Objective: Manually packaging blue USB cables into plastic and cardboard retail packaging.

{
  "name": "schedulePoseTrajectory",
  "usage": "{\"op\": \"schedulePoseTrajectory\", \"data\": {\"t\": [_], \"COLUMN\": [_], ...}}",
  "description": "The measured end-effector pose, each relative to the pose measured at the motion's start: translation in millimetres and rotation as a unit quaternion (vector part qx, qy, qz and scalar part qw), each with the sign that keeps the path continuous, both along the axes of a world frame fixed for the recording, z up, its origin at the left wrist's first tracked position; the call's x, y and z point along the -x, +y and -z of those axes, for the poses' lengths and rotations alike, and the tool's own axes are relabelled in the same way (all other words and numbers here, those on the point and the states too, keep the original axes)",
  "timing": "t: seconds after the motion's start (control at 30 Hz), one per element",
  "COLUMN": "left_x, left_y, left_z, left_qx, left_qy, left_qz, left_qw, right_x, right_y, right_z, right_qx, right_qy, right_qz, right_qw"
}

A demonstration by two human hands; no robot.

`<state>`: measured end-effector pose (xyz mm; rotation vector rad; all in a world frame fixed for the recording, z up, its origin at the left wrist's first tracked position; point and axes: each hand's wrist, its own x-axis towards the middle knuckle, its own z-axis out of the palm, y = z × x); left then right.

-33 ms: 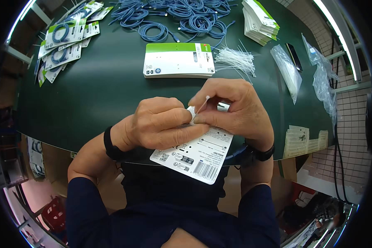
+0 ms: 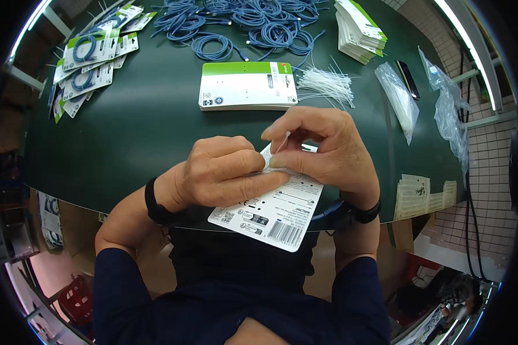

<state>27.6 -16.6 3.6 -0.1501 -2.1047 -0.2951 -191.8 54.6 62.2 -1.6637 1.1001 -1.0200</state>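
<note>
white backing card (image 2: 270, 213) held over the near edge of the dark green table (image 2: 155, 144), printed side up, tilted, barcode corner pointing toward the body. left hand (image 2: 218, 175) lies on top of the card's upper left part, fingers curled closed, thumb and forefinger pressing down on the card face. right hand (image 2: 328, 152) clamps the card's upper right edge; forefinger and thumb pinched shut on a thin white cable tie (image 2: 283, 141) that stands up just above the card's top edge, between the two hands. the card's lower half sticks out free below both hands.

relative to the card: a stack of white cards with a green stripe (image 2: 247, 85) lies beyond it, just past the knuckles. a loose bundle of white cable ties (image 2: 327, 83) sits beyond and to the right. blue coiled cables (image 2: 253, 23) are heaped at the far side. packed cards with cables (image 2: 89, 63) lie far left. clear plastic bags (image 2: 400, 98) lie far right.
</note>
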Motion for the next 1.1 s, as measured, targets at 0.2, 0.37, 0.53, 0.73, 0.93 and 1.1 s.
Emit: {"op": "schedulePoseTrajectory", "data": {"t": [0.2,0.37,0.53,0.73,0.93,1.1], "left_x": [-9,11,30,42,47,53], "left_y": [-4,-8,-19,-10,-8,-14], "left_z": [-11,-20,-33,-30,-24,-10], "left_qx": [-0.118,-0.545,-0.651,-0.657,-0.657,-0.601], "left_qy": [-0.017,0.14,0.267,0.294,0.281,0.301], "left_qz": [-0.056,-0.105,0.032,0.049,0.029,0.028], "left_qw": [0.991,0.82,0.709,0.693,0.699,0.74], "right_x": [2,-6,-40,-41,-38,-39], "right_y": [-6,-4,-13,-27,-32,-30], "right_z": [10,13,6,4,20,30], "right_qx": [0.167,0.359,0.479,0.533,0.529,0.529], "right_qy": [-0.171,-0.073,0.172,0.287,0.314,0.266], "right_qz": [0.232,0.26,0.167,0.19,0.231,0.205], "right_qw": [0.943,0.893,0.844,0.772,0.754,0.779]}}
